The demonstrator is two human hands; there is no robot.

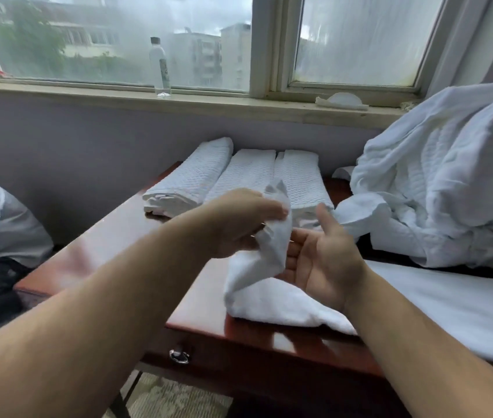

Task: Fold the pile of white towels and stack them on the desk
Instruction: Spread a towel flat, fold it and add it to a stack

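Pinching towel (257, 267), left hand (239, 224), right hand (320, 260) beside

A single wide-angle camera on the person's head looks forward and down from just behind both forearms. It sits close over the left grip (239, 218) and right grip (323, 260) at mid-frame. Beyond the grips, the glossy reddish-brown wooden bench (112, 236) runs toward the white-framed glass window (264, 46) straight ahead.

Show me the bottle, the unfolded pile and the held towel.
bottle (159, 67), head view, clear body below the cap.
pile (438, 182), head view, front of its crumpled mass.
held towel (273, 247), head view, bunched upper part.
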